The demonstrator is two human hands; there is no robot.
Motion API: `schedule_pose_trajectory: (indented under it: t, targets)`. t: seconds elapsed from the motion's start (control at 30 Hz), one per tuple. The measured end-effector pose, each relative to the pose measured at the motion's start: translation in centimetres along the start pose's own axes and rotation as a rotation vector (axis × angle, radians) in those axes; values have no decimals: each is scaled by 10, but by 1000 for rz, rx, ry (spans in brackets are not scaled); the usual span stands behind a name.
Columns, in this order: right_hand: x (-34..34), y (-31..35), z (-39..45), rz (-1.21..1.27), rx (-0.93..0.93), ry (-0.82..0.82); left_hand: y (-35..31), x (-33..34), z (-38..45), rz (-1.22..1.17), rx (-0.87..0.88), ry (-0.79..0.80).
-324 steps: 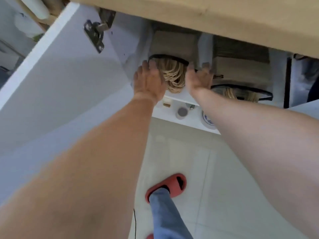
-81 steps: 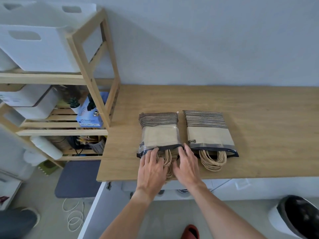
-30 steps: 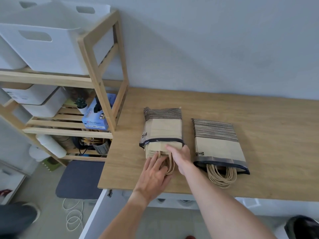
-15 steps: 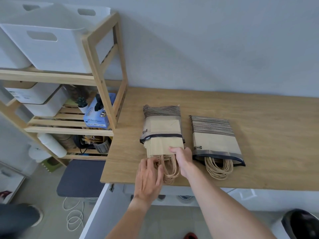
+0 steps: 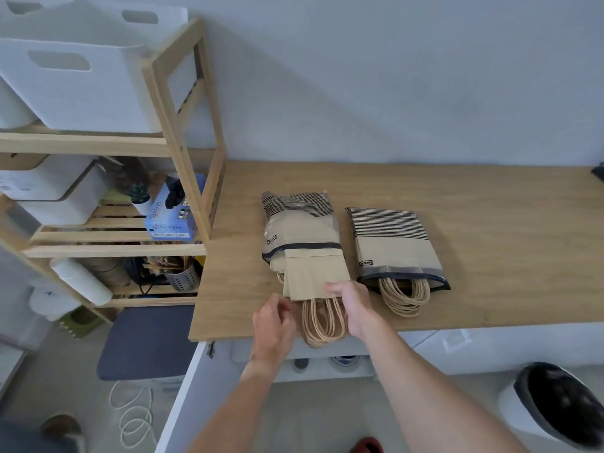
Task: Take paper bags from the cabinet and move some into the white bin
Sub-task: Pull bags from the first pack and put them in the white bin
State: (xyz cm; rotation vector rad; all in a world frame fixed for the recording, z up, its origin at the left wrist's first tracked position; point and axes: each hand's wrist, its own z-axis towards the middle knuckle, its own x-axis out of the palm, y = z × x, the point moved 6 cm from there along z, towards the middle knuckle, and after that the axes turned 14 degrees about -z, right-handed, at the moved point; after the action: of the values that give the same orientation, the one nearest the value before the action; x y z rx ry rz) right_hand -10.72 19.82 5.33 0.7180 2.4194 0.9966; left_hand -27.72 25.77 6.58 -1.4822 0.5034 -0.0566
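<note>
Two clear plastic packs of brown paper bags lie side by side on the wooden counter [image 5: 490, 197]. From the left pack [image 5: 299, 223] a bundle of paper bags [image 5: 312, 273] sticks out toward me, its twisted handles [image 5: 322, 325] hanging over the counter's front edge. My right hand [image 5: 351, 305] grips the bundle's lower right corner. My left hand [image 5: 274, 325] is curled beside the handles at the bundle's lower left; whether it holds them is hidden. The right pack [image 5: 392, 250] lies untouched. A white bin [image 5: 81, 83] sits on top of the wooden shelf unit.
The wooden shelf unit [image 5: 183, 152] stands left of the counter, holding white boxes, a blue glove box [image 5: 171, 217] and a metal utensil cup [image 5: 183, 277]. The open white cabinet door [image 5: 183, 403] is below my arms. A black-lined waste bin [image 5: 555, 403] stands at the lower right.
The bundle of bags has slid farther out of the left pack toward me. My left hand has drawn back to the counter edge and curled; my right hand stays on the bundle.
</note>
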Motion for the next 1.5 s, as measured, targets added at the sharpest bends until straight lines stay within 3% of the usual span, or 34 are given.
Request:
schedule_pose_trajectory:
  t: [0.07, 0.2, 0.3, 0.47, 0.6, 0.73, 1.07, 1.23, 1.37, 1.5]
  targets:
    - [-4, -3, -7, 6, 0, 11, 9, 2, -5, -26, -80, 31]
    - [-14, -6, -14, 66, -10, 39, 27, 19, -15, 40, -30, 219]
    - [-24, -9, -21, 10, -28, 63, 31, 35, -18, 156, -77, 336]
    - [-47, -13, -29, -54, -96, 125, 29, 51, -11, 463, -59, 375]
    - [-73, -20, -34, -115, -124, 158, 33, 54, -13, 450, -187, 358]
    - [-103, -30, -37, -109, -138, 127, 23, 58, -20, 393, -220, 237]
    - [-160, -35, -48, 93, -273, -182, -12, 92, -46, 396, -131, 229]
    - [-150, -33, -58, -131, -345, -199, -28, 102, -48, 240, -62, 178]
    - [-113, -29, -60, -423, -505, -140, -40, 107, -42, 44, -103, 137]
    - [-81, -17, -62, -535, -655, -193, -53, 106, -35, -82, -79, 103]
